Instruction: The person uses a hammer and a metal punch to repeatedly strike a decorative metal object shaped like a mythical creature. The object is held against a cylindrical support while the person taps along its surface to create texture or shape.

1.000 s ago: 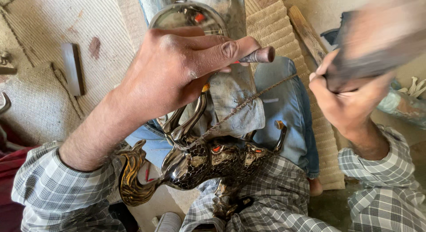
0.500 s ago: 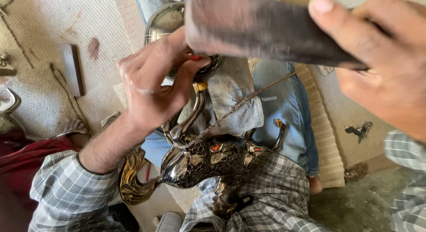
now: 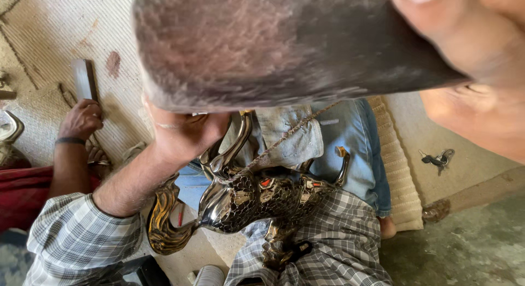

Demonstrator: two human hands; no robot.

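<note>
My right hand (image 3: 481, 73) gripped a dark, worn block-shaped tool (image 3: 284, 51), raised close above the shiny metal horse figurine (image 3: 246, 201) on my lap. My left hand (image 3: 183, 135) clasped the figurine's upper part. Beyond it, another person's hand (image 3: 81, 119) rested on the woven mat (image 3: 49, 40). A loose grip might let the block strike the figurine.

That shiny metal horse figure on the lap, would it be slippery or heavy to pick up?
The metal horse figure is probably slippery: its polished surface mirrors the light. It looks stiff and likely heavy for its size, being metal all over. Its thin raised legs and curled tail could snag cloth, and it may tip, lying unevenly across the checked fabric.
</note>
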